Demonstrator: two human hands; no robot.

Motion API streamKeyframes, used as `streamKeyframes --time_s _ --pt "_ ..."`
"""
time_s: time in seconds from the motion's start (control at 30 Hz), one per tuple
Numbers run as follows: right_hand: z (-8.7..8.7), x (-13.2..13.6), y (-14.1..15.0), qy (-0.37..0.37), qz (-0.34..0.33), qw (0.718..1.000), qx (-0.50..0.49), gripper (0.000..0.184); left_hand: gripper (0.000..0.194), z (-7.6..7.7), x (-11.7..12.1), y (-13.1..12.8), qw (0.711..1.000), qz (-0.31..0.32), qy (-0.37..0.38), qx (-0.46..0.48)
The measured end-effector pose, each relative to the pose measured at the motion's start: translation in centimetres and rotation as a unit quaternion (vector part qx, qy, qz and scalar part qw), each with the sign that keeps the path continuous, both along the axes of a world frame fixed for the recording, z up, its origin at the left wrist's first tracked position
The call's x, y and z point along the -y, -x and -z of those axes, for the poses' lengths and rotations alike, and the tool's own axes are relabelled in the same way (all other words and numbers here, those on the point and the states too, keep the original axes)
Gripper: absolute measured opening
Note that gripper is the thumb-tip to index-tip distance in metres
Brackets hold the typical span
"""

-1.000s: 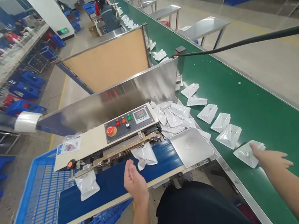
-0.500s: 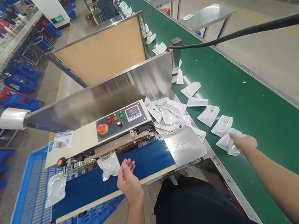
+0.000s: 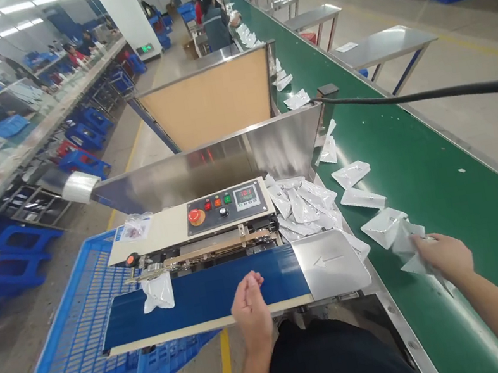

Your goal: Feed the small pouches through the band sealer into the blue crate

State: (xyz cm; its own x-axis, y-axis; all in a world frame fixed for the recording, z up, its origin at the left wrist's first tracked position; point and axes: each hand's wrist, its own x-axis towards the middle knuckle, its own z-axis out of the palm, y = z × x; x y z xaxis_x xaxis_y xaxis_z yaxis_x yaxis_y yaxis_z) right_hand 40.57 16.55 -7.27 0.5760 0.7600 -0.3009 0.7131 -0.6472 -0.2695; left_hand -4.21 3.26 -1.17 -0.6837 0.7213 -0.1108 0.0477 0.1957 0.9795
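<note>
My right hand (image 3: 444,255) rests on the green conveyor belt (image 3: 445,177) with its fingers closed on clear plastic pouches (image 3: 411,244). My left hand (image 3: 249,305) hovers over the near edge of the sealing machine's blue belt (image 3: 210,293), fingers loosely curled and holding nothing. One sealed pouch (image 3: 158,292) rides the blue belt at its left end under the sealing rail. A heap of pouches (image 3: 303,206) lies beside the machine's control panel (image 3: 226,206), above a steel feed plate (image 3: 330,262). More single pouches (image 3: 360,199) lie on the green belt.
A blue plastic crate (image 3: 65,347) sits below the machine's left end. A steel guard sheet (image 3: 206,162) and a wooden partition (image 3: 209,100) stand behind the machine. A black cable (image 3: 430,95) crosses above the green belt. Other people work farther along the line (image 3: 214,19).
My right hand moved down the green belt and gathered pouches. The pouch by my left hand travelled left along the blue belt; the earlier one dropped off the end. My left hand's fingers curled.
</note>
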Motion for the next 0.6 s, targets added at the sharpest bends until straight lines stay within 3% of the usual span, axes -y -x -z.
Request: streamKeyframes --time_s 0.1,0.17,0.23,0.3,0.37,0.4,0.5,0.6 --pt "-4.7 0.9 4.4 -0.044 0.035 0.995 -0.082 0.058 0.041 -0.4 -1.7 -3.2 0.989 0.129 -0.032 -0.060" --pt "-7.8 1.8 8.9 -0.101 0.013 0.982 -0.157 0.065 0.038 -0.5 -3.2 -5.4 0.972 0.205 -0.064 -0.099" --pt "-10.4 2.5 13.8 -0.137 -0.072 0.952 -0.264 0.062 0.040 -0.7 -4.8 -7.1 0.956 0.255 -0.095 -0.111" --pt "-12.1 3.0 17.9 -0.149 -0.188 0.893 -0.380 0.055 0.042 -0.8 -6.1 -7.6 0.953 0.265 -0.108 -0.099" --pt "-12.6 3.2 20.4 -0.155 -0.251 0.851 -0.434 0.052 0.046 -0.9 -6.8 -7.1 0.961 0.251 -0.095 -0.065" --pt "-12.5 3.2 21.0 -0.161 -0.252 0.847 -0.439 0.052 0.050 -0.9 -7.0 -6.6 0.965 0.244 -0.083 -0.041" --pt "-11.3 3.6 21.6 -0.162 -0.219 0.864 -0.424 0.052 0.057 -0.4 -6.6 -5.2 0.966 0.251 -0.060 0.024" --pt "-9.9 4.2 22.1 -0.131 -0.234 0.862 -0.430 0.043 0.059 0.7 -5.7 -5.0 0.955 0.279 -0.067 0.078"
